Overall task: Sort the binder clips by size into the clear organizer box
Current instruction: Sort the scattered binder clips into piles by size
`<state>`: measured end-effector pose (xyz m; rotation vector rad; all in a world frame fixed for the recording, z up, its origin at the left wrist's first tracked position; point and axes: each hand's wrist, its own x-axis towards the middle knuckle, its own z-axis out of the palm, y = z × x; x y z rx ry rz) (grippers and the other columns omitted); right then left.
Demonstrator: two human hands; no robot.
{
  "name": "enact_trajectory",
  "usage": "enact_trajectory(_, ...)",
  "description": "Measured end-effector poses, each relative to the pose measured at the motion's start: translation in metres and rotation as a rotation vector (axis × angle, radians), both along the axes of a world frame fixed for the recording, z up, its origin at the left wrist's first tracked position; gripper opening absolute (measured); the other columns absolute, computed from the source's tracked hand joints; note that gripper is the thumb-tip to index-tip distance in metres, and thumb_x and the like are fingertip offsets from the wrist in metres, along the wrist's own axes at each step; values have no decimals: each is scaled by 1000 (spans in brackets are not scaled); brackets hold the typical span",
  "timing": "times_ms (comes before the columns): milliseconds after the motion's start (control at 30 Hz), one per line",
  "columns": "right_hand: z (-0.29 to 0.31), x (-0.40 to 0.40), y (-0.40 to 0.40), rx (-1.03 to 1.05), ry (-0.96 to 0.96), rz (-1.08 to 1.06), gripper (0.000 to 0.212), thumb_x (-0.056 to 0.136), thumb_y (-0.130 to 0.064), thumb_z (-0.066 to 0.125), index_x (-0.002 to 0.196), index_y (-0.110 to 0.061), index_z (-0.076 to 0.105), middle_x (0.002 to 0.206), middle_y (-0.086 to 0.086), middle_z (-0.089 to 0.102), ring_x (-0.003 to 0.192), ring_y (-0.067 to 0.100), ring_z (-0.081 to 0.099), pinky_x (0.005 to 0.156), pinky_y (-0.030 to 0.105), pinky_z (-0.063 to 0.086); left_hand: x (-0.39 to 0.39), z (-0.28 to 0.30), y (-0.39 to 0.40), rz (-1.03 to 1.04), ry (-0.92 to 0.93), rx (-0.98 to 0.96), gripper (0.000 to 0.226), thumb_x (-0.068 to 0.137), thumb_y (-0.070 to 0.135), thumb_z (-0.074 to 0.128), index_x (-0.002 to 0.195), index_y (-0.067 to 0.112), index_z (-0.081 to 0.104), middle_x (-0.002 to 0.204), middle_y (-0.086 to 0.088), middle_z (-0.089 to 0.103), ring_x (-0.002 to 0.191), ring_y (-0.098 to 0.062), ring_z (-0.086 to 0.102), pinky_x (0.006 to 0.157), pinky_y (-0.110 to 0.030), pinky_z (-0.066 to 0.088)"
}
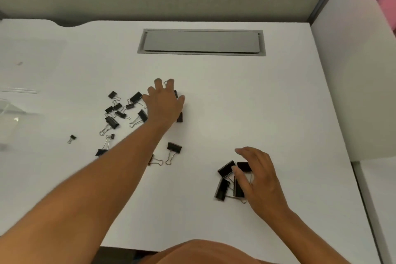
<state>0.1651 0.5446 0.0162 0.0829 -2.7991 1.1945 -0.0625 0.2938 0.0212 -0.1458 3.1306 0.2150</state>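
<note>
Black binder clips of mixed sizes lie scattered (pixel 120 111) on the white desk (pixel 267 103) left of centre. My left hand (pixel 164 104) reaches over their far right end, fingers spread flat over clips partly hidden beneath it; a wire handle shows between two fingertips. A group of large clips (pixel 225 180) sits at the front right. My right hand (pixel 257 178) hovers over that group with relaxed fingers touching them. The clear organizer box (pixel 12 111) is faintly visible at the left edge. One tiny clip (pixel 71 138) lies apart near it.
A grey cable hatch (pixel 201 42) is set into the desk at the back. A white partition (pixel 351 70) bounds the right side. Two more clips (pixel 171 152) lie in front of my left forearm.
</note>
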Motion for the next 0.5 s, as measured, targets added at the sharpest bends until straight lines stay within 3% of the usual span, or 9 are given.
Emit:
enact_trajectory(100,0,-14,3,-1,12,2,45,98,-13,67,139,-28,56,135,-17,52,131,7,47,108,35,46,-26,-12,1,6,-95,-139,53,100,51,46,143,21,49,140,-14,47,116,-41,53,102,-55,34)
enact_trajectory(233,3,-25,6,-34,21,1,45,100,-10,63,140,-28,55,135,-18,51,132,5,45,110,28,42,-37,-18,1,-17,-20,-159,33,99,29,47,125,18,65,120,-12,55,100,-36,58,91,-48,38)
enact_trajectory(367,9,-24,15,-137,-15,-114,44,100,-8,61,139,-27,56,136,-11,55,132,10,49,108,28,45,-10,5,28,-121,110,251,40,91,32,61,130,22,63,132,-9,51,105,-32,62,93,-47,41)
enact_trajectory(500,9,-12,36,-188,-23,-234,41,101,-4,58,138,-22,58,132,-12,56,127,14,55,104,40,51,86,34,60,-577,56,546,54,84,31,78,134,25,59,137,0,47,113,-18,61,97,-43,47)
